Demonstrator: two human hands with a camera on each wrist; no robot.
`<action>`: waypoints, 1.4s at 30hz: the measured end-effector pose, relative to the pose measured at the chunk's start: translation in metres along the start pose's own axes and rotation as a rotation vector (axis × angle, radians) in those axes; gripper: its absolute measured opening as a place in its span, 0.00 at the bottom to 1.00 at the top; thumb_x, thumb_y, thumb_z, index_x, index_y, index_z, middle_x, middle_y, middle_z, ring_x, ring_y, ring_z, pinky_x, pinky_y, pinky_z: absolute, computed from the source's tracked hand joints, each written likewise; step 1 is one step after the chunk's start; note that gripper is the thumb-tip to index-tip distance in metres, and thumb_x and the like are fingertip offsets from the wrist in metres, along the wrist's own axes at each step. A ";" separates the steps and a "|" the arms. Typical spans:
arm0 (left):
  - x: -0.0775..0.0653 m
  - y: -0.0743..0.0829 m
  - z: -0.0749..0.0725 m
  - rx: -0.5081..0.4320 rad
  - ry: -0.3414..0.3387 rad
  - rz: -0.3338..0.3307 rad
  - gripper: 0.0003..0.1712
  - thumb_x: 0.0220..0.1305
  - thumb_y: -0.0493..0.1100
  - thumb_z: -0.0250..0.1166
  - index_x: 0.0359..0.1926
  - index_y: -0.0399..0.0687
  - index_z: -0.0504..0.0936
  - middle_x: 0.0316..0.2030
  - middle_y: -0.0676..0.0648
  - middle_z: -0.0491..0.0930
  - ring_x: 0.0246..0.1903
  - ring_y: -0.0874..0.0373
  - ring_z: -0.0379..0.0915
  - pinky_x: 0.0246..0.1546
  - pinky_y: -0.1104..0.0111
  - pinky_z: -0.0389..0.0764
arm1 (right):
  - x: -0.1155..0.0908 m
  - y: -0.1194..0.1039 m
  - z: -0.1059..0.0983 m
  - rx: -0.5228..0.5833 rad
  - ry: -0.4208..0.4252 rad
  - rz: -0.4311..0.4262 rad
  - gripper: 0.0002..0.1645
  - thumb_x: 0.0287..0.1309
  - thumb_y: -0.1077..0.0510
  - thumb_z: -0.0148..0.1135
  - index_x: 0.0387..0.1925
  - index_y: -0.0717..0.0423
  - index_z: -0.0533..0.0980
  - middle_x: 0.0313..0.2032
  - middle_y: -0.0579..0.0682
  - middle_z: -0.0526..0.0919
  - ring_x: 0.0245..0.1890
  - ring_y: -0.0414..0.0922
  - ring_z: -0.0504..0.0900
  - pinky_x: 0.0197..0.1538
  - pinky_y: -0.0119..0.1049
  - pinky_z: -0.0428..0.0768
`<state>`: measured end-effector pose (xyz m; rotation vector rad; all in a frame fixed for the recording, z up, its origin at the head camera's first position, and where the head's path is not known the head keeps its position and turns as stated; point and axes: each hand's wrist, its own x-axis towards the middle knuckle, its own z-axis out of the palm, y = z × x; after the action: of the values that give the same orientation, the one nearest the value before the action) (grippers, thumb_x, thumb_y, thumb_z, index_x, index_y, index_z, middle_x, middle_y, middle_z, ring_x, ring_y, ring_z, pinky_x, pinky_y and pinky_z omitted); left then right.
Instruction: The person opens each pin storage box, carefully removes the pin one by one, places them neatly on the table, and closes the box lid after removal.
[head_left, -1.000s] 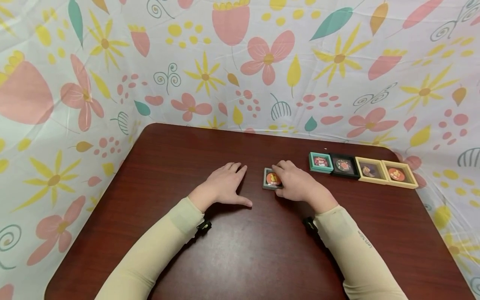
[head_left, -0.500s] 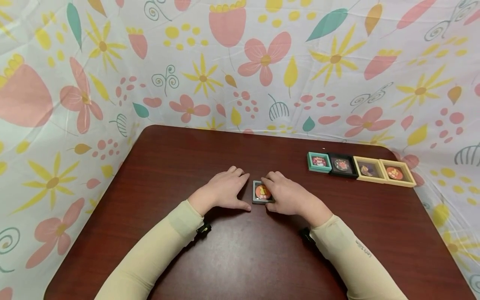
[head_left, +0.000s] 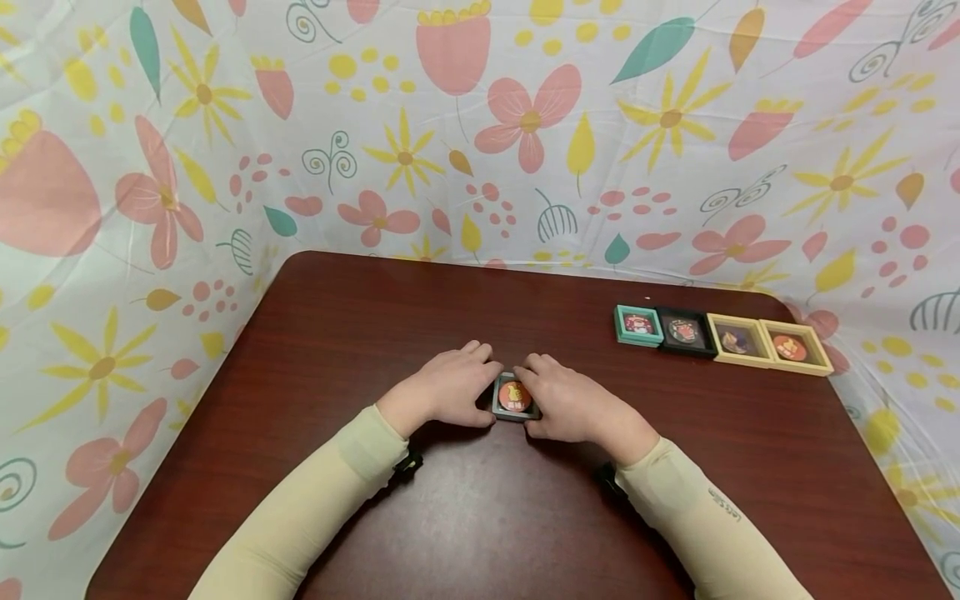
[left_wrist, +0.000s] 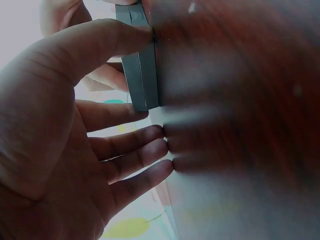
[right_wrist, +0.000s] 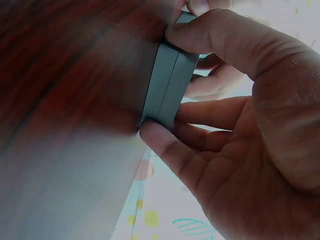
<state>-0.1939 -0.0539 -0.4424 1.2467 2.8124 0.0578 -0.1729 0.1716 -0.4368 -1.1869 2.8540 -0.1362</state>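
A small square grey display frame (head_left: 514, 397) lies on the table between my hands, an orange round badge with a yellow figure showing inside it. My right hand (head_left: 573, 406) grips its right side, thumb at the near corner and fingers beyond. On the opposite side my left hand (head_left: 452, 387) holds it between thumb and index finger. In the left wrist view the frame's grey side (left_wrist: 141, 65) shows a seam along its length, with the other left fingers (left_wrist: 145, 175) resting on the table. The right wrist view shows the same seam on the frame's edge (right_wrist: 167, 85).
Toward the back right of the dark red-brown table (head_left: 360, 308) stands a row of similar frames: a teal one (head_left: 638, 326), a black one (head_left: 685, 332) and two pale yellow ones (head_left: 738, 340). A flower-patterned cloth (head_left: 450, 125) hangs behind and along the left.
My right hand has brought the grey frame left and nearer to me, up against the left hand. The left hand has closed in on its left side. The row of frames stays put.
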 end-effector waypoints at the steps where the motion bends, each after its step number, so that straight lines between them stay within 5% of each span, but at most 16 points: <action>1: 0.000 0.001 0.000 0.001 0.002 0.005 0.36 0.48 0.66 0.68 0.54 0.53 0.76 0.41 0.53 0.65 0.41 0.58 0.59 0.35 0.65 0.72 | 0.000 -0.001 0.000 -0.005 0.002 0.001 0.48 0.39 0.45 0.73 0.62 0.63 0.70 0.49 0.51 0.70 0.48 0.45 0.70 0.46 0.40 0.77; 14: -0.001 0.005 0.002 0.041 0.021 0.032 0.30 0.44 0.65 0.67 0.46 0.54 0.77 0.39 0.54 0.66 0.39 0.58 0.62 0.32 0.65 0.73 | 0.004 -0.010 0.003 -0.008 0.037 0.004 0.44 0.32 0.44 0.73 0.55 0.60 0.75 0.41 0.47 0.70 0.41 0.44 0.69 0.39 0.39 0.77; 27: 0.000 0.016 0.000 0.184 0.051 0.012 0.31 0.37 0.70 0.66 0.37 0.56 0.79 0.36 0.55 0.70 0.37 0.57 0.68 0.29 0.63 0.77 | 0.006 -0.014 0.008 -0.053 0.099 -0.027 0.39 0.26 0.43 0.73 0.45 0.59 0.77 0.34 0.45 0.69 0.34 0.43 0.67 0.36 0.38 0.75; 42: -0.001 0.022 0.001 0.147 0.034 -0.007 0.28 0.38 0.67 0.67 0.36 0.56 0.78 0.35 0.56 0.68 0.34 0.60 0.67 0.27 0.65 0.76 | 0.003 -0.016 0.001 -0.016 0.067 -0.022 0.39 0.27 0.42 0.73 0.45 0.58 0.79 0.32 0.44 0.70 0.33 0.41 0.68 0.35 0.37 0.75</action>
<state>-0.1775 -0.0398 -0.4419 1.2755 2.8965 -0.1321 -0.1638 0.1585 -0.4362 -1.2399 2.9051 -0.1579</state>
